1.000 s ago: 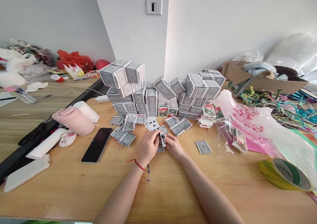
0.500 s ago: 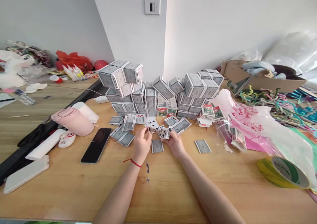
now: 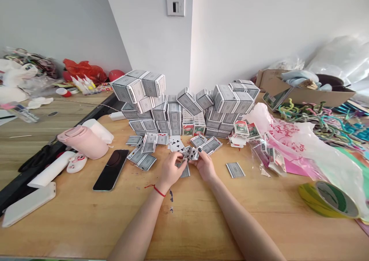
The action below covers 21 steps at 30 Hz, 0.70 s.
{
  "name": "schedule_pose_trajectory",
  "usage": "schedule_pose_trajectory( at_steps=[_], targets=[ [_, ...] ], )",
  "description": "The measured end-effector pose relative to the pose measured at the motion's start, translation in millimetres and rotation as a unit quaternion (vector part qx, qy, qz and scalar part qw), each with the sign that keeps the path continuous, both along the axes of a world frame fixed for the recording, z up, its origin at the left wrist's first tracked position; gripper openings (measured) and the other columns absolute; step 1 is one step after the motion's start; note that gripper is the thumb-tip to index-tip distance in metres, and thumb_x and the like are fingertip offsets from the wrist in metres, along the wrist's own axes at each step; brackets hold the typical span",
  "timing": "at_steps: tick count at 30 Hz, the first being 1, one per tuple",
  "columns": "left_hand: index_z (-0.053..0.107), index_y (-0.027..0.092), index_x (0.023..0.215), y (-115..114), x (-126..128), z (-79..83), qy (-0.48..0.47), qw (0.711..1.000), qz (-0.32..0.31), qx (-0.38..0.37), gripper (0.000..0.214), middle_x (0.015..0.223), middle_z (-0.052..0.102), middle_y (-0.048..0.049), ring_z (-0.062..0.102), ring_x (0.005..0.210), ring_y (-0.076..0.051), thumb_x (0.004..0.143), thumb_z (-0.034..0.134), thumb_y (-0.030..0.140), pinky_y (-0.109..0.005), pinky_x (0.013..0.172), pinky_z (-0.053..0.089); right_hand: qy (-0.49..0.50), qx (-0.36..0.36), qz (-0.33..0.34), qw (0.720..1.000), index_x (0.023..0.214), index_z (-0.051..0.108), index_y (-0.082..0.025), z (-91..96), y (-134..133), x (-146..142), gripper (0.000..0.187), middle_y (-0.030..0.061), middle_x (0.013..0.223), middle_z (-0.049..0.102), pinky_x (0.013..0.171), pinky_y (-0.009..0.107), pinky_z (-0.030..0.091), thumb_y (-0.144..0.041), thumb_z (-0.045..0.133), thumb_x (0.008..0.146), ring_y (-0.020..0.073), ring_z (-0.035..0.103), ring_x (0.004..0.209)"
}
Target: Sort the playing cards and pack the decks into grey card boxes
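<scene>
- the left hand (image 3: 170, 170) and the right hand (image 3: 206, 165) are meeting at the middle of the wooden table (image 3: 201, 218), just in front of the wall of boxed decks (image 3: 178, 107).
- both hands are holding a small fan of cards (image 3: 190, 153) between them, raised slightly off the surface, with the faces turned up toward the camera; this tilt is probably keeping the pips readable.
- the left hand is curling its fingers, which are lying close together, and is pinching the left edge of the fan between thumb and fingertips.
- the right hand is pinching the right edge in the same way, with dark-nailed fingertips pressing on top; gripping from both sides appears to be stopping the spread from collapsing.
- a face-down stack (image 3: 186, 171) is lying on the table directly under the hands, partly hidden by them and within easy reach.
- loose face-down packs (image 3: 142, 157) are lying scattered to the left of the hands, and a single pack (image 3: 235, 170) is lying apart to the right.
- a red cord bracelet (image 3: 157, 190) is sitting on the left wrist.
- a black phone (image 3: 111, 169) and a pink bottle (image 3: 83, 142) are lying further left, clear of the working area.
- a pink-printed plastic bag (image 3: 288, 142) and a roll of tape (image 3: 331, 199) are occupying the right side of the table.
</scene>
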State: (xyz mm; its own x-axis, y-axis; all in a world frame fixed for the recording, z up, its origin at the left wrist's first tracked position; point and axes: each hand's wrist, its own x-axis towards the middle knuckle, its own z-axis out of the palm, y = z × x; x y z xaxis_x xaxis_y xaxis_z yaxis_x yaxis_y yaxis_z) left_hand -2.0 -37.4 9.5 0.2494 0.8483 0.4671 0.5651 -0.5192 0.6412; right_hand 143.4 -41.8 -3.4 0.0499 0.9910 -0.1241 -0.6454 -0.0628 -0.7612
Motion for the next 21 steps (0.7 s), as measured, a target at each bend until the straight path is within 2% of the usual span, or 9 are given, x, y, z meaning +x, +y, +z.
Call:
schedule_pose_trajectory(
  at_steps=[3,7,12,21],
  targets=[
    [0.051,0.019,0.076,-4.6,4.1,4.0,0.028,0.998,-0.061,-0.014,0.006,0.104,0.054,-0.0071,0.058,0.079,-0.014,0.074,0.052,0.024,-0.027,0.066,0.049,-0.022,0.004,0.004,1.0,0.071,0.053,-0.018,-0.8,-0.5,-0.3,0.022,0.0007,0.069,0.059,0.057,0.027,0.047,-0.039,0.061,0.068,0.0139,0.055,0.063],
    [0.05,0.018,0.069,-6.6,6.1,5.8,0.056,0.995,-0.086,-0.009,0.005,0.115,0.048,-0.0071,0.056,0.084,-0.016,0.074,0.052,0.021,-0.031,0.071,0.048,-0.077,0.007,0.014,0.997,0.066,0.049,-0.019,-3.5,-1.9,-1.7,0.025,-0.0025,0.06,0.052,0.053,0.024,0.043,-0.04,0.062,0.067,0.0109,0.049,0.054],
    [0.05,0.018,0.068,-5.8,3.8,6.5,0.068,0.994,-0.085,-0.005,0.006,0.116,0.047,-0.0076,0.055,0.089,-0.018,0.073,0.052,0.021,-0.032,0.073,0.048,-0.112,0.019,0.023,0.993,0.064,0.046,-0.019,-5.1,-2.5,-2.0,0.027,-0.0037,0.061,0.05,0.053,0.022,0.04,-0.039,0.064,0.064,0.0095,0.047,0.053],
    [0.047,0.016,0.061,-6.5,0.0,8.1,0.092,0.993,-0.079,-0.009,0.01,0.112,0.045,-0.0054,0.054,0.067,-0.01,0.067,0.055,0.016,-0.028,0.064,0.046,-0.15,0.069,0.034,0.986,0.062,0.046,-0.018,-1.1,-3.8,-0.8,0.024,-0.0011,0.072,0.052,0.057,0.022,0.039,-0.031,0.066,0.065,0.0097,0.047,0.06]
  ],
)
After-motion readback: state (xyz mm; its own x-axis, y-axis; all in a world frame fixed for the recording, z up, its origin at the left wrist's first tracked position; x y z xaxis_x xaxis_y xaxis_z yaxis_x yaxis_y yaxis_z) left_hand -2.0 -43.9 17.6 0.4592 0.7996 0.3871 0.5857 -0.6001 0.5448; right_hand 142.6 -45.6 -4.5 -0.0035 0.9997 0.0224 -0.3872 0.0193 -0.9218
